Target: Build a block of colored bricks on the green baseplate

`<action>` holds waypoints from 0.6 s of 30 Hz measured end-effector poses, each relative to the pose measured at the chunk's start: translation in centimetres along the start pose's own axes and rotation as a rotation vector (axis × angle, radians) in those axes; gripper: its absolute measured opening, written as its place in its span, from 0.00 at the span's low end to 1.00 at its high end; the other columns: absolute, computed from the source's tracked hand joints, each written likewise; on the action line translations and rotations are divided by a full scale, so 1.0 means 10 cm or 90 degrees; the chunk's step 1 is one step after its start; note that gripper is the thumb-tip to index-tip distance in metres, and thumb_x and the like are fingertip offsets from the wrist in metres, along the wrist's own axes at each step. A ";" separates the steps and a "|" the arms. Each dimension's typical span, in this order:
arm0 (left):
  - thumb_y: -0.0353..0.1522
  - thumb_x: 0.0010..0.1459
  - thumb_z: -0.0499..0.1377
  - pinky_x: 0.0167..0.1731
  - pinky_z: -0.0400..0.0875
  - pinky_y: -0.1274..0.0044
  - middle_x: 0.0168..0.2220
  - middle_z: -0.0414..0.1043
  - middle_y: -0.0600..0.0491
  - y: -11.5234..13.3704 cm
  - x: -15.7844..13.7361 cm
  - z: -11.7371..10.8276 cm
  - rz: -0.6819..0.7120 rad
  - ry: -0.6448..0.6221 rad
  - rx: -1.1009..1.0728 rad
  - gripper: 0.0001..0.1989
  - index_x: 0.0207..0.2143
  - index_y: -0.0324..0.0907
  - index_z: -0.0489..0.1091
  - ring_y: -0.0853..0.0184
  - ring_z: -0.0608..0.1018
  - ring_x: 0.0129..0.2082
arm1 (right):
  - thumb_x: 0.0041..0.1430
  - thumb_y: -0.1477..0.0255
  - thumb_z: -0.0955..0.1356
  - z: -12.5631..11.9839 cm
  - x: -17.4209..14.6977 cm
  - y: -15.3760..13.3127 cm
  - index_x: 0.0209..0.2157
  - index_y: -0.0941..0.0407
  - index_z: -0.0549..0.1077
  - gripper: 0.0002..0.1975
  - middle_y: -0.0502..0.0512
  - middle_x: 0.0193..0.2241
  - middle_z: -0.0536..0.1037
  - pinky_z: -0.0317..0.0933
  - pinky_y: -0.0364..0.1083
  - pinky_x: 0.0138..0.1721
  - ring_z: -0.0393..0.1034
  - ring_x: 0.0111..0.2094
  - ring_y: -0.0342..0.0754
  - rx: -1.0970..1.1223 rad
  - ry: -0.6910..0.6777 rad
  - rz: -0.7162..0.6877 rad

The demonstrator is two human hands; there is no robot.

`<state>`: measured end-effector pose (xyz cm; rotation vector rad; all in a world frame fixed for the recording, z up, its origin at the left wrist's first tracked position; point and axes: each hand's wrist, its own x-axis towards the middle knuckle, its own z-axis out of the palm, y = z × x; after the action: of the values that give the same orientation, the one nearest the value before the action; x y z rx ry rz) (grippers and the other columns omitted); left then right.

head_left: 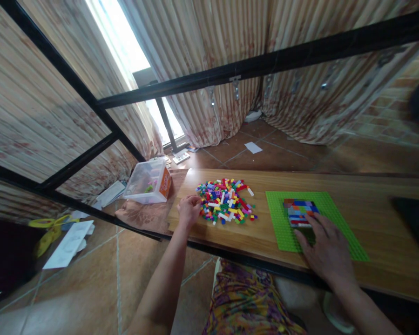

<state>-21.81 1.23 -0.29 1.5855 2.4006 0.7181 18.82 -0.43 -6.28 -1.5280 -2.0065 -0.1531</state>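
Observation:
A loose pile of many-coloured toy building bricks [226, 201] lies on the wooden table. At the pile's left edge is my left hand [189, 210], its fingers curled together; whatever may be between them is hidden. Further right lies a green studded baseplate [275, 223], with a flat block of joined bricks [298, 211] in blue, orange, white, red and grey on it. My right hand [328, 249] reaches over the plate's front part, fingers stretched and thumb apart. Its fingertips are at the block's right side and cover part of it.
A clear plastic box [145, 184] with an orange label stands on a brown cloth [136, 215] left of the table [380, 223]. A dark flat object [414, 218] lies at the right end. Black metal bars [195, 83] cross in front of the curtains. Papers [70, 244] lie on the floor.

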 end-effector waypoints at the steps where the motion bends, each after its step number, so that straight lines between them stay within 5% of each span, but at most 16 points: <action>1: 0.27 0.55 0.59 0.52 0.67 0.66 0.45 0.79 0.52 -0.02 -0.01 0.00 0.004 0.007 -0.007 0.11 0.37 0.47 0.79 0.60 0.75 0.48 | 0.64 0.59 0.64 -0.01 0.00 -0.01 0.62 0.59 0.63 0.29 0.69 0.60 0.67 0.61 0.63 0.56 0.62 0.60 0.65 -0.002 -0.001 0.004; 7: 0.26 0.55 0.58 0.52 0.68 0.66 0.45 0.79 0.50 -0.12 -0.06 -0.06 0.005 0.037 -0.023 0.12 0.38 0.46 0.79 0.60 0.76 0.48 | 0.64 0.59 0.63 -0.04 0.01 -0.04 0.61 0.59 0.65 0.28 0.69 0.60 0.67 0.61 0.63 0.56 0.63 0.59 0.65 -0.007 -0.012 0.014; 18: 0.31 0.57 0.61 0.54 0.63 0.63 0.51 0.76 0.49 0.03 -0.05 -0.11 -0.016 -0.027 0.043 0.07 0.36 0.45 0.79 0.56 0.74 0.52 | 0.64 0.59 0.63 -0.02 0.01 -0.03 0.61 0.59 0.64 0.29 0.69 0.60 0.67 0.60 0.61 0.56 0.62 0.60 0.64 -0.005 -0.007 0.011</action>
<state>-21.77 0.61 0.76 1.5755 2.4343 0.5996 18.59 -0.58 -5.98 -1.5538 -2.0032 -0.1469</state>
